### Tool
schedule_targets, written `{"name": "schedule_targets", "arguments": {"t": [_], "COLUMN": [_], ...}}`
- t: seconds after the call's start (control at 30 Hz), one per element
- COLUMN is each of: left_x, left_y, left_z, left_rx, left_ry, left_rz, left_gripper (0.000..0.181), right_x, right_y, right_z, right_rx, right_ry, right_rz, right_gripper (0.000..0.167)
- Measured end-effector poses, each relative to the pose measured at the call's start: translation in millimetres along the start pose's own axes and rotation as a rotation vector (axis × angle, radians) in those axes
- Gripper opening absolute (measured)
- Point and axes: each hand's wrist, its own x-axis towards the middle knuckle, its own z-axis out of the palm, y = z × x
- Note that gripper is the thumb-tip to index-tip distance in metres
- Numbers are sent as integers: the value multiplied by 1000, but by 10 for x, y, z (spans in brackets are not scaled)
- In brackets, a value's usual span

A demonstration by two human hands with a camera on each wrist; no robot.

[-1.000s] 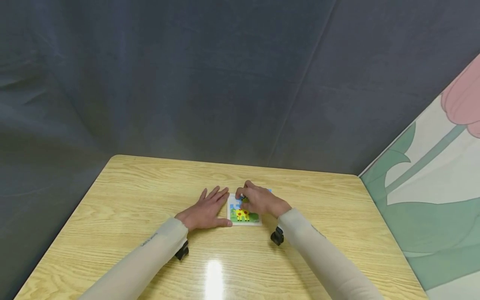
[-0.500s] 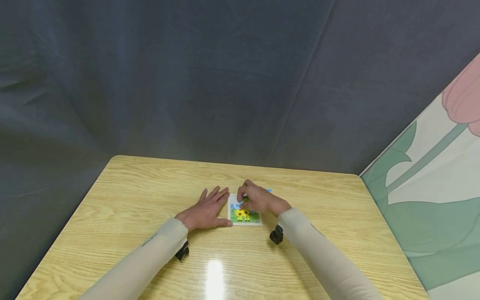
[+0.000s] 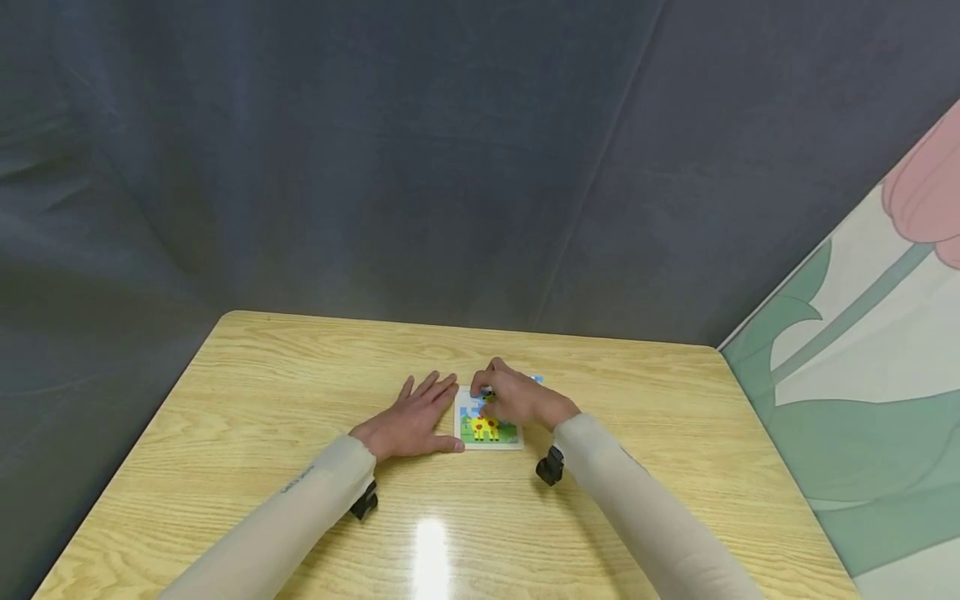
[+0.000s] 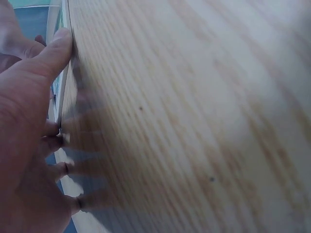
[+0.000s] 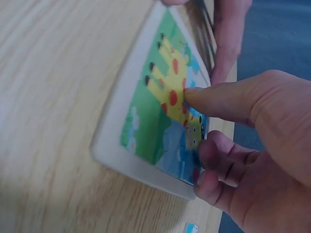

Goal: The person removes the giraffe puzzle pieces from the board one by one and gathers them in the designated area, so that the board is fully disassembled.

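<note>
A white-framed puzzle board (image 3: pixel 489 447) with a yellow giraffe on green and blue lies flat on the table; its frame (image 5: pixel 109 150) fills the middle of the right wrist view. The left hand (image 3: pixel 411 427) rests flat with spread fingers, thumb and fingertips at the board's left edge; it also shows in the left wrist view (image 4: pixel 24 111). Over the board's upper part, the right hand (image 3: pixel 519 398) pinches a small blue-and-yellow piece between thumb and curled fingers. In the right wrist view that hand (image 5: pixel 272 131) has its thumb tip on the picture, and its fingers partly cover the piece.
A small blue puzzle piece (image 3: pixel 537 379) lies on the wooden table (image 3: pixel 300 392) just beyond the right hand, and shows again at the bottom of the right wrist view (image 5: pixel 192 228). A dark curtain (image 3: pixel 390 167) hangs behind the table, with a flower-patterned cloth (image 3: pixel 862 375) at the right.
Compared with half a second ago, the right fingers have shifted slightly left over the board's upper part, still with the piece. The left hand has stayed in place.
</note>
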Motion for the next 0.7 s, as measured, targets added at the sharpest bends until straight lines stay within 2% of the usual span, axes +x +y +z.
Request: {"name": "schedule_targets", "arguments": {"t": [0.43, 0.7], "left_x": [-4, -2], "left_y": [22, 17], "left_z": [-9, -15], "left_rx": [-11, -6], "left_ry": [11, 7], "left_rz": [-5, -3], "left_gripper": [98, 98], "right_x": [26, 4], "right_y": [10, 19], "right_z": [29, 38], "right_rx": [13, 50], "right_ry": [39, 55], "right_rz": [-25, -35], "right_gripper": [19, 29]}}
